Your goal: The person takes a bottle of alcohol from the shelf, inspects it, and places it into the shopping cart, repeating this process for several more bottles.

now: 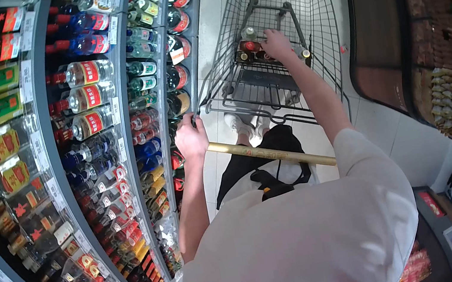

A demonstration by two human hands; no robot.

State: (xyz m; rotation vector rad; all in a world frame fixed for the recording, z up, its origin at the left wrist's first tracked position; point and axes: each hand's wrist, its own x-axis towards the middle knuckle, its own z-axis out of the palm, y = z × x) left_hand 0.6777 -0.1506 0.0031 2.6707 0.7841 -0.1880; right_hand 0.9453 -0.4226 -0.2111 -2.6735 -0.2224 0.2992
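– Bottles?
– Dark and clear glass, some red, upper centre, inside cart; right hand among them, fingers partly bent, grip unclear
– Left hand?
– Curled at gold bar's end, hold unclear

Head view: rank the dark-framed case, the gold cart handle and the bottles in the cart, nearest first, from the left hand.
1. Gold cart handle: its left end is at the left hand.
2. Bottles: ahead, inside the cart.
3. Dark-framed case: right, beyond the cart.
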